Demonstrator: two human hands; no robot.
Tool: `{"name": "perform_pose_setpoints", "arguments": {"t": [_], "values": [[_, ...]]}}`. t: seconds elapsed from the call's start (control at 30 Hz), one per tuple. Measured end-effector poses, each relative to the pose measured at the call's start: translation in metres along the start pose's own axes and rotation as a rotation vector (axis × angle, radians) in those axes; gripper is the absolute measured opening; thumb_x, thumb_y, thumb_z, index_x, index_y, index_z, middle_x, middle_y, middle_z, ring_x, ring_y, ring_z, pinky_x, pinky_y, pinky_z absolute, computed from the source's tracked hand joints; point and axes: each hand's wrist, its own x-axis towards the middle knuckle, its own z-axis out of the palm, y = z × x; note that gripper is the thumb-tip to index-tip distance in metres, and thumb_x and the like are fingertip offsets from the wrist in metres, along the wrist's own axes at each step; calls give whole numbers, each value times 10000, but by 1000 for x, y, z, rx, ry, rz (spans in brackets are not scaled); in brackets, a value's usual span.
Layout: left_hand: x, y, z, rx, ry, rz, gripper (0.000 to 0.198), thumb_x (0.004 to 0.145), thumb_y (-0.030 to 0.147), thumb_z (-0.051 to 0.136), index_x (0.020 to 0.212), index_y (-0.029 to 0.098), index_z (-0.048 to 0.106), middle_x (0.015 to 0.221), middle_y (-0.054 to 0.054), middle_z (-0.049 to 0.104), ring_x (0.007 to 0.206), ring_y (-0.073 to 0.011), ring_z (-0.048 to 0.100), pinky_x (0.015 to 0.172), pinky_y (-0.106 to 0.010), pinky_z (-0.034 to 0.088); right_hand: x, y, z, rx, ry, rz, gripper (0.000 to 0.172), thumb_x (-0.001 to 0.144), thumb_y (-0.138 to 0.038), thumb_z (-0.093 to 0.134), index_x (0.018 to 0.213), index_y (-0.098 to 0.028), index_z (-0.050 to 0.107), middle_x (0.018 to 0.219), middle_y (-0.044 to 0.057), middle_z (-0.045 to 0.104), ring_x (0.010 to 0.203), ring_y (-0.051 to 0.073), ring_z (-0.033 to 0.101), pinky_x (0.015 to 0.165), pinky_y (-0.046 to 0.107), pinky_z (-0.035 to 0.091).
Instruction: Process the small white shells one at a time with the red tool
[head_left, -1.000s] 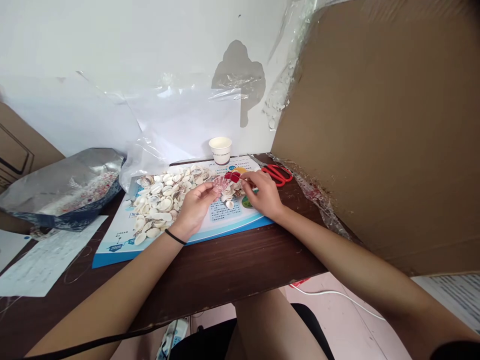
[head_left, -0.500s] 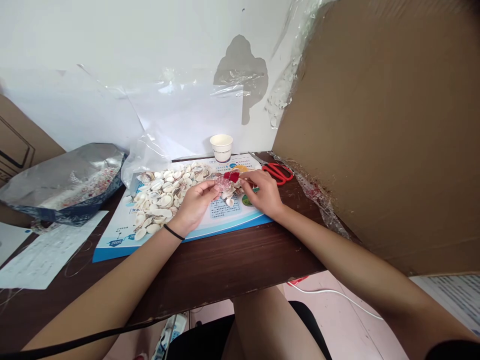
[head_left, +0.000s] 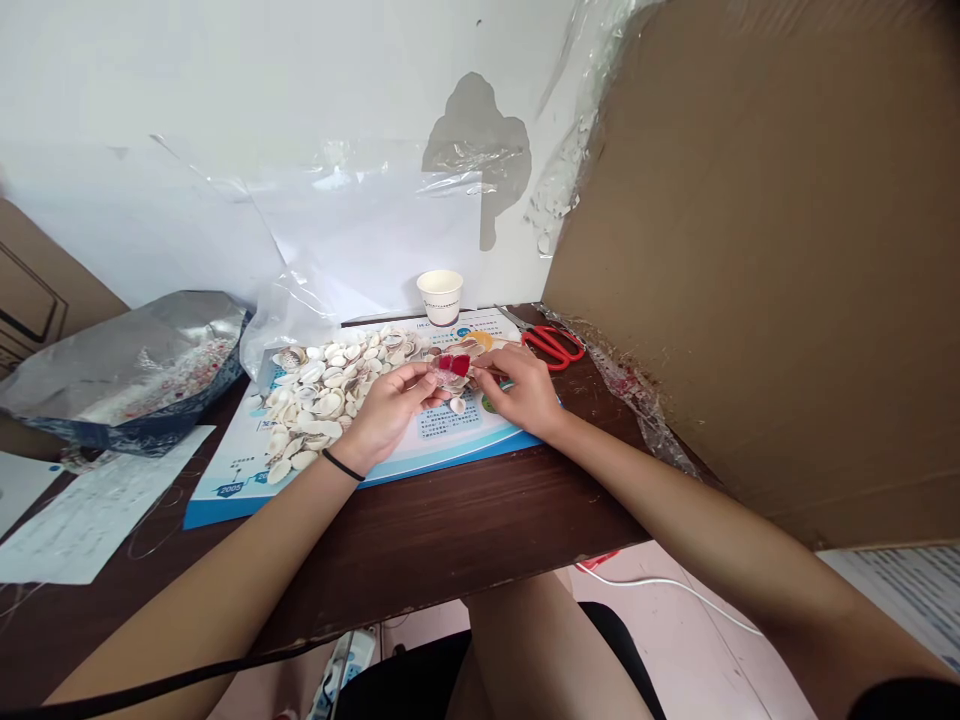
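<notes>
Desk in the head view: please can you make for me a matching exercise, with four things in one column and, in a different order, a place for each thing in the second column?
Things:
1. Paper cup
2. Scissors with red handles
3. Black band
4. Pile of pale seashells

Places:
A. Around the left wrist
B. On the dark wood desk, right of the printed board
C. Upright, beyond the board's far edge
D. On the board, beside the left hand

Pairs: 1-C, 2-B, 3-A, 4-D

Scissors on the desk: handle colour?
Red handles on the scissors, clearest in the head view.
</notes>
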Motion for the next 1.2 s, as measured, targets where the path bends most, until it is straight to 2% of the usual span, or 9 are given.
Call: {"name": "perform_pose_setpoints", "arguments": {"t": [0.1,0.3,0.4,0.57,0.77,0.97,1.13,1.2], "values": [[1,0,-1,0,-21,20,312,626,335,855,816,141,700,769,-22,664,738,-142,624,772,-316,496,0,-2,-1,-6,10,16,182,912,-254,526,810,-188,661,747,33,693,711,170,599,768,319,455],[3,-2,-3,-95,3,-8,239,636,218,838,812,151,691,821,-20,661,745,-115,579,621,-223,435,-2,-9,-3,61,-132,-53,172,903,-238,528,817,-181,667,741,32,690,685,151,603,697,280,454],[3,-4,-3,-117,-46,-26,238,650,237,836,824,152,697,782,-14,633,750,-115,567,618,-217,421,-2,-7,-2,14,-67,-19,178,904,-240,530,806,-185,669,748,36,701,702,165,616,724,301,457],[2,-7,-1,-92,-106,13,221,674,261,830,822,150,708,728,2,587,713,-106,530,698,-261,446,0,-2,-1,-36,51,58,190,911,-258,529,816,-189,678,740,36,704,688,171,609,737,314,463],[3,-9,0,-135,-14,34,264,632,305,860,762,145,695,741,-8,595,723,-110,538,711,-270,455,0,-3,-2,22,-101,-13,185,914,-269,528,866,-192,689,765,28,704,726,161,629,735,297,460],[2,-8,3,-82,-16,67,295,630,372,857,740,153,694,710,5,565,687,-105,516,676,-266,456,0,0,-2,-42,17,60,161,898,-235,549,836,-175,685,745,41,698,690,173,608,726,311,451],[2,-7,3,-135,-16,42,313,616,368,867,734,144,683,727,1,581,710,-106,519,683,-262,456,-1,-4,-2,18,-125,2,148,901,-261,553,854,-184,670,698,11,649,642,142,571,690,272,436],[1,-7,3,-143,-6,35,321,607,366,872,740,142,685,725,3,581,716,-106,520,688,-261,456,-2,-5,-2,-3,-135,2,146,901,-264,551,852,-187,666,680,4,635,637,141,568,702,275,428]]}}
